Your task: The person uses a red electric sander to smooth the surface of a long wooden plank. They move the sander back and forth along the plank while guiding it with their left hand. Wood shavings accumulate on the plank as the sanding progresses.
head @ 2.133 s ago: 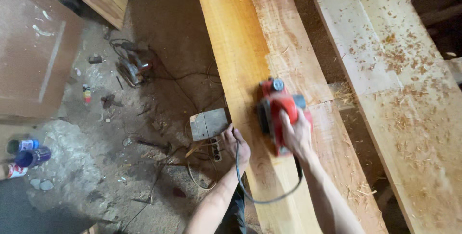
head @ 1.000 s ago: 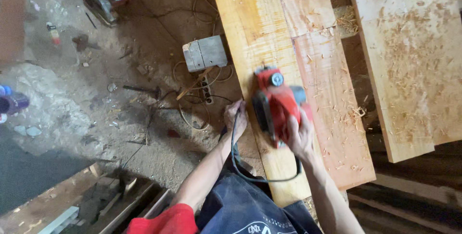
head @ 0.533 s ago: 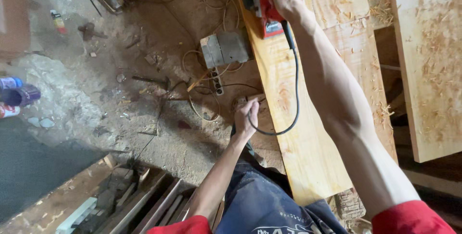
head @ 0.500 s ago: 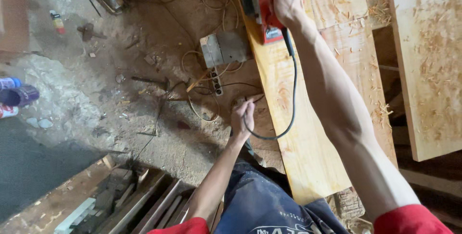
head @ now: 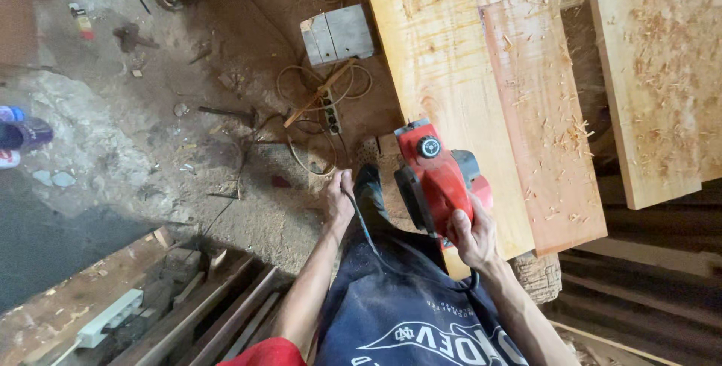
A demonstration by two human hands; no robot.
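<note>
I look down from the head camera and I see my right hand (head: 472, 232) closed around the rear handle of the red electric planer (head: 438, 178), so it is grasping the tool firmly. The planer sits at the near end of the long pale plank (head: 440, 72), on its left edge, with the round black knob on its front pointing away from me. My left hand (head: 338, 199) is to the left of the planer, off the plank, and its fingers are curled around the black power cord (head: 368, 234), which runs from there down across my dark blue apron (head: 410, 313) toward the tool. A second, more reddish board (head: 541, 110) lies touching the right side of the pale plank, and wood shavings are scattered on it. Another wide board (head: 650, 72) lies further right, apart from the other two, also covered with shavings. On the dirty floor (head: 150, 155) to the left of the plank there is a grey block (head: 337, 33) near the plank's left edge, and just below it a power strip (head: 329, 114) with coiled cables around it. At the lower left corner of the view I see a white power strip (head: 111, 318) resting on some dark wooden pieces. I cannot tell if the planer is running.
</note>
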